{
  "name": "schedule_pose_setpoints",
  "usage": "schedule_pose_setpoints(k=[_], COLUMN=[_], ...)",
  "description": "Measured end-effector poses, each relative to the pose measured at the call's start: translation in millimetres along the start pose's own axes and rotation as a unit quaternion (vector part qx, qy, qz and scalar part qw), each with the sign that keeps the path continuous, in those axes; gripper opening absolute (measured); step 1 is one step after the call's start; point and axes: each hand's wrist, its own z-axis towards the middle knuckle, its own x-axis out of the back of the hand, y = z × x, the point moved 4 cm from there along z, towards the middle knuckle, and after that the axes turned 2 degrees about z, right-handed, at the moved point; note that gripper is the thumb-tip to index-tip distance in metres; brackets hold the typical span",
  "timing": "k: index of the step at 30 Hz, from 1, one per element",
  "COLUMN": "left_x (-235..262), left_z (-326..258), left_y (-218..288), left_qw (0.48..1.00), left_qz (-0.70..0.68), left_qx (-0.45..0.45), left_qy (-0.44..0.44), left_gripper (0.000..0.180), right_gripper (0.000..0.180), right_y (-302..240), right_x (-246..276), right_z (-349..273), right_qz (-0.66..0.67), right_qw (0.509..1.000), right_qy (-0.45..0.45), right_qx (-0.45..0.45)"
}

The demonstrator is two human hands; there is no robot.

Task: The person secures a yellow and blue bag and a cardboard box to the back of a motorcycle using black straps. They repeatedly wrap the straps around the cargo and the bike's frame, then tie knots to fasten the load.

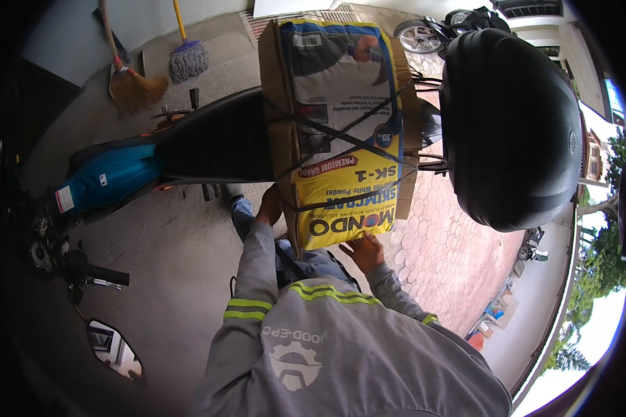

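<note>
A yellow, white and blue bag of powder [348,187] lies strapped on the rear of a motorcycle seat [219,135]. Folded cardboard [282,125] lines its sides, and black cords [337,133] cross over its top. My left hand [270,206] rests at the near left corner, against the cardboard; its fingers are mostly hidden there. At the bag's near end is my right hand [365,251], its fingers apart and the tips touching the bag's lower edge. Both grey sleeves have yellow-green bands.
Right of the bag stands a large black top box [513,131]. The motorcycle's teal front body [115,174], handlebar grip [104,274] and mirror [114,349] are on the left. A broom [135,87] and a mop [188,59] lean at the back. Another motorcycle [424,35] is parked beyond.
</note>
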Motion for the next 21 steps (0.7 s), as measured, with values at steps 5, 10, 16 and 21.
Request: schedule_pose_setpoints(k=[5,10,16,21], left_x=[10.4,0.4,-122.2,-287.4], left_z=[0.8,-43.6,-134.4,-144.7], left_y=[8.1,42.5,162.5,254.7], left_qw=[0.969,0.974,0.815,0.675], left_qz=[0.225,0.183,0.486,0.575], left_qx=[-0.098,-0.026,-0.262,-0.462], left_qy=[0.010,0.129,0.176,-0.013], left_gripper=[0.041,0.035,0.027,0.016], right_gripper=[0.044,0.049,0.054,0.055], right_y=[-1.1,5.2,2.1,-2.1], right_x=[3.9,4.9,9.2,0.1], right_z=[0.6,2.5,-6.0,-9.8], right_qz=[0.051,0.057,0.062,0.073], right_qw=[0.998,0.996,0.993,0.991], right_qy=[0.009,0.001,0.001,0.030], right_qx=[0.027,0.062,0.099,0.111])
